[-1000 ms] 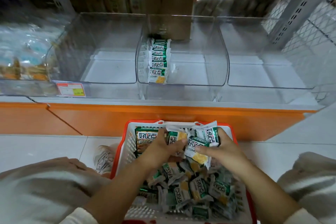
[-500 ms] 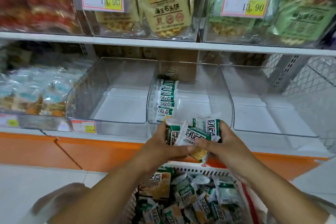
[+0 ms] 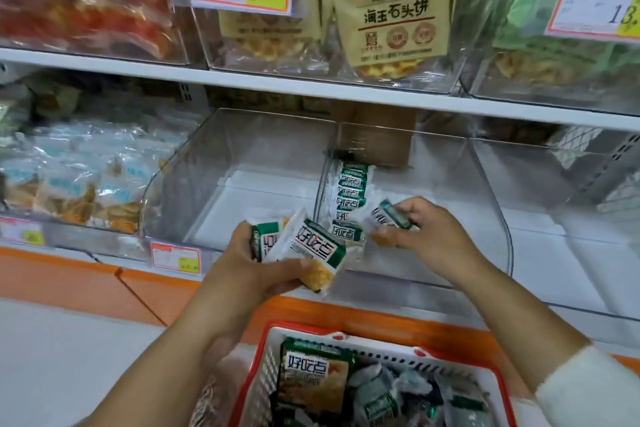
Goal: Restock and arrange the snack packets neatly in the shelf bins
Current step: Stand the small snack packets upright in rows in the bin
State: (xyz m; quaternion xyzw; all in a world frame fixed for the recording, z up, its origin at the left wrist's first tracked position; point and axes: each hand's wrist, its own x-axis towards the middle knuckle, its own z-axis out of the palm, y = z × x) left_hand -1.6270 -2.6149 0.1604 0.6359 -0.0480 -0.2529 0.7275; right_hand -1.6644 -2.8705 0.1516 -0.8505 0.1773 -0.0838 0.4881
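Left hand (image 3: 249,263) gripping small stack of snack packets (image 3: 311,250) at shelf front. Right hand (image 3: 426,236) pinching single packet (image 3: 388,217) inside middle clear bin (image 3: 491,204), beside packet row (image 3: 349,198) standing along bin's left wall. More packets lying in red basket (image 3: 304,331) below.

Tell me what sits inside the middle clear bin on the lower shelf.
A single row of green-and-white snack packets stands along the left wall of the clear plastic bin. Its front end is partly hidden by held packets in the left hand and right hand.
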